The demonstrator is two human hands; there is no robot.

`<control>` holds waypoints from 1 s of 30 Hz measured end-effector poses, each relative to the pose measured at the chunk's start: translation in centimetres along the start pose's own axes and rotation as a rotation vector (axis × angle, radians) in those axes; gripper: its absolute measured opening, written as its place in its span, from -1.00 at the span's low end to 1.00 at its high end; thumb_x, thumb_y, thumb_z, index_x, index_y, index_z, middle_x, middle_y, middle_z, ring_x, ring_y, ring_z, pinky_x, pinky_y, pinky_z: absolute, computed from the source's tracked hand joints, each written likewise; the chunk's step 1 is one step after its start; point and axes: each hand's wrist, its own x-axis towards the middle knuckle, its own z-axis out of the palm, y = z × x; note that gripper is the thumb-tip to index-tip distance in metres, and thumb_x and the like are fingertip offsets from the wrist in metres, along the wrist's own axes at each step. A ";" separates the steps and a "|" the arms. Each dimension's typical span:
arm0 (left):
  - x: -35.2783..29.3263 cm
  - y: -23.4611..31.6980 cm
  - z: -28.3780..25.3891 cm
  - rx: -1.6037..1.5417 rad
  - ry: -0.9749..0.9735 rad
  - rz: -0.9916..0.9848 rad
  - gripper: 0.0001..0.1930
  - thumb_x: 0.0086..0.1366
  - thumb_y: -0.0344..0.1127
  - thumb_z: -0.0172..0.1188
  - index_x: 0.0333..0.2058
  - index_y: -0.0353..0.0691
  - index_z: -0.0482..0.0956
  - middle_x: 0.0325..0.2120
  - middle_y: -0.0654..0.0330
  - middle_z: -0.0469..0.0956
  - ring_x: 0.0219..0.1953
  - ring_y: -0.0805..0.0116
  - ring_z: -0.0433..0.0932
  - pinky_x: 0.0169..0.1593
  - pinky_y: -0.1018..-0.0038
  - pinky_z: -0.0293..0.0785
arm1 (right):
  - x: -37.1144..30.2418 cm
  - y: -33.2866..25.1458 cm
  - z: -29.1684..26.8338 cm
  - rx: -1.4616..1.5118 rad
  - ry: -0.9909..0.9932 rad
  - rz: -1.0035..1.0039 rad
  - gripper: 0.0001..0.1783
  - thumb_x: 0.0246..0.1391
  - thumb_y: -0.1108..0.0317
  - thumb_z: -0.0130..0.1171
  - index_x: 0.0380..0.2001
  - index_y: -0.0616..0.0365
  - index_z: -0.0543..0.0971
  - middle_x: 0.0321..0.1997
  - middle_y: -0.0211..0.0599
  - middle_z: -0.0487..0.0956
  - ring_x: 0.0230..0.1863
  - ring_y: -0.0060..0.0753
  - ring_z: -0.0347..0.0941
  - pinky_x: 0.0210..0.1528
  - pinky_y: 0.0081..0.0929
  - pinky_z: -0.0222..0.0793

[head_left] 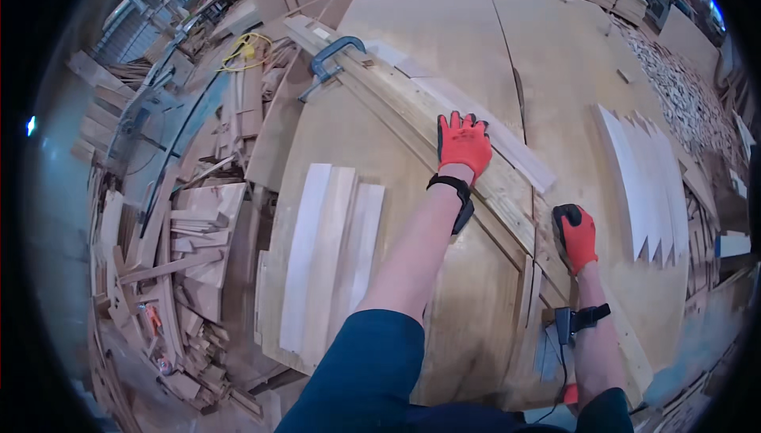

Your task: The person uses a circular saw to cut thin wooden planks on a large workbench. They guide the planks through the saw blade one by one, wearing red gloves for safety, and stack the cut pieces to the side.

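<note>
Strip [519,155] of pale wood lies diag. across mid. of table [444,21], alongside beam [400,96] held by clamp [321,60] nr far-left corner. L hand [464,143], gloved, spreads wide over beam, fingertips nr strip; R hand [576,236] curls by strip's R end, contents can't tell. Risk: uneven L pressure might skew strip; loose clamp, beam.

I have the left hand [464,147] right of centre, red-gloved, back upward, fingers [455,121] slightly spread toward the top; its bare left forearm [412,266] slants up from the lower edge. My right hand [581,236] sits farther right and lower, bent leftward above a steeper right forearm [598,358].
</note>
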 end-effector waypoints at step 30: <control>14.9 -0.9 -2.7 0.015 0.066 0.057 -0.48 0.44 -0.01 -0.08 0.28 -0.07 0.44 0.37 0.05 0.30 0.44 -0.05 0.14 0.49 0.07 -0.05 | 14.7 -1.3 1.5 -0.003 0.126 0.010 -0.64 0.04 0.25 0.33 -0.14 0.26 0.65 -0.09 -0.01 0.66 -0.03 0.03 0.58 0.09 -0.23 0.46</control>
